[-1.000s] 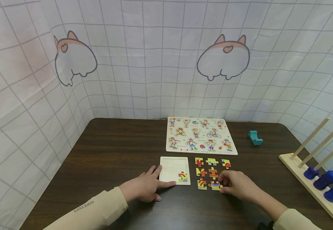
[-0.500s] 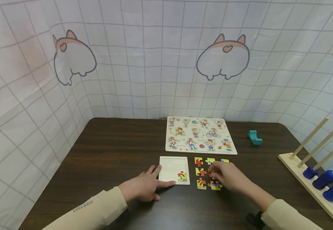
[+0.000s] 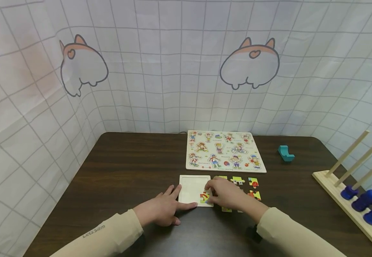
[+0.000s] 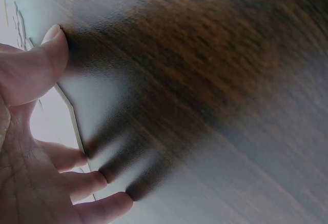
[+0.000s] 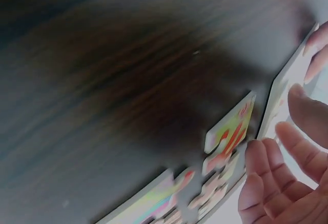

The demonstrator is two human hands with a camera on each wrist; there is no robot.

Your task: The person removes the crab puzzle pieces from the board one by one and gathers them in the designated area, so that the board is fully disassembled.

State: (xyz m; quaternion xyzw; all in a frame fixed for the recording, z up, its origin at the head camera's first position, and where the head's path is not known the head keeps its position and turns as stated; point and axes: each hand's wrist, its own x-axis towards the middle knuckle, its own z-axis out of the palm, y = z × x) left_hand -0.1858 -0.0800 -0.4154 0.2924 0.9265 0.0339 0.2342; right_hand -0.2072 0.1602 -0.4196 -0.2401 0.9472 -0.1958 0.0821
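Note:
My left hand rests spread at the small wooden puzzle tray, index finger on its left side and thumb along the front edge. One puzzle piece lies in the tray's front right corner. My right hand reaches over the tray's right edge, thumb and index fingertips right at that piece. In the right wrist view, a gap shows between the thumb and index finger. Loose puzzle pieces lie to the right, among them a red and yellow piece; the right hand partly covers several others.
A larger board with cartoon children lies behind the tray. A teal curved block sits at the back right. At the right edge stands a wooden peg rack with dark blue rings. Patterned cloth hangs behind the table.
My right hand has moved left from the loose pieces to the tray's right side, uncovering a red and yellow piece at the right. The left hand has stayed at the tray.

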